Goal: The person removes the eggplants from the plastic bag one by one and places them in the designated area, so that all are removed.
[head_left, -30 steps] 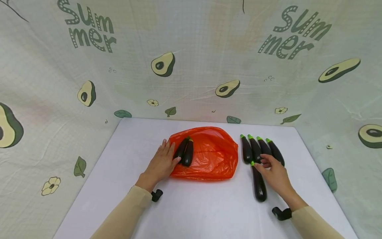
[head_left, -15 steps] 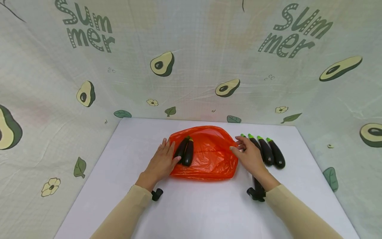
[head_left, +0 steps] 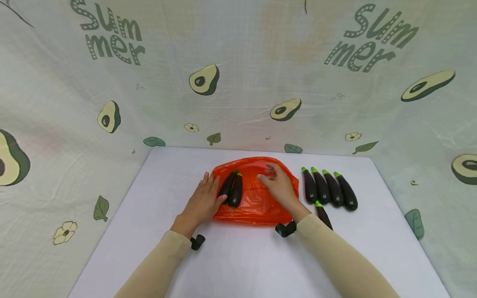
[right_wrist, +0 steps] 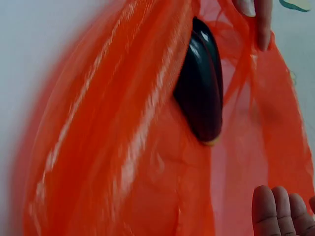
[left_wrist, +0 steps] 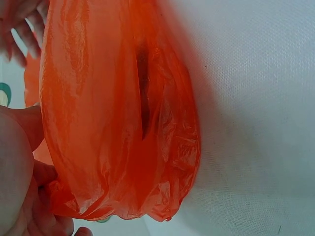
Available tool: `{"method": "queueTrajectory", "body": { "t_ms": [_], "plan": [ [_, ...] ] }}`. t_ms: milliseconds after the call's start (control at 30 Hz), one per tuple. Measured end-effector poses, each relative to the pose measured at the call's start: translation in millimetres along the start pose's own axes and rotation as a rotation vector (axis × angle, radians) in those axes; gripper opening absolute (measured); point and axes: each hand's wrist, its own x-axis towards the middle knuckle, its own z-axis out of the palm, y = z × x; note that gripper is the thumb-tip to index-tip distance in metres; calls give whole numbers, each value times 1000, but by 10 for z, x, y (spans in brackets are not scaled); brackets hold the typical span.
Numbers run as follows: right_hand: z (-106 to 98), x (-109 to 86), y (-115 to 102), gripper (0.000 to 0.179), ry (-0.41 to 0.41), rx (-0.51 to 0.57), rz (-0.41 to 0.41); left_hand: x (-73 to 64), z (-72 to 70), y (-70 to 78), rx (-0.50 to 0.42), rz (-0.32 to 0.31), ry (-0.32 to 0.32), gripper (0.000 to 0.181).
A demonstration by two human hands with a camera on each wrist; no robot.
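Lying in the left part of a glossy orange-red plastic bag [head_left: 257,212] are two eggplants [head_left: 236,192], side by side, slim, nearly black and shiny, their stem ends towards the table's far edge. The bag, thin, creased and translucent, rests mid-table, its mouth spread. The left hand [head_left: 201,205] touches its left side, four fingers straight and close together, thumb apart. The right hand [head_left: 280,186] hovers over the bag's right part, fingers loosely bent, thumb and forefinger apart, holding nothing. Nearer the right edge of the white table [head_left: 231,260], a row of four eggplants [head_left: 333,189] lies with bright green caps towards the far edge; a fifth eggplant [head_left: 323,215], partly behind the right sleeve [head_left: 346,256], lies just nearer. On the avocado-print cloth [head_left: 242,136], green lettering [head_left: 110,33] reads "Summer" twice, split "Sum" over "mer".
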Motion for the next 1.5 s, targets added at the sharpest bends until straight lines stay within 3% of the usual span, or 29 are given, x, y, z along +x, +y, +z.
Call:
{"method": "queueTrajectory", "body": {
  "t_ms": [267,700,1033,1200,1500],
  "plan": [
    [318,85,44,69,-52,54,13,8,14,-6,8,-9,-8,81],
    [762,196,125,76,-78,-21,92,11,8,1,25,9,-6,79],
    [901,256,90,81,-72,-141,62,23,-21,-23,154,42,-12,77],
    [930,279,74,74,-45,-178,59,24,-32,-23,161,45,-5,77],
    [913,309,64,69,-54,-45,195,10,-31,-30,131,28,-12,78]
  ]
}}
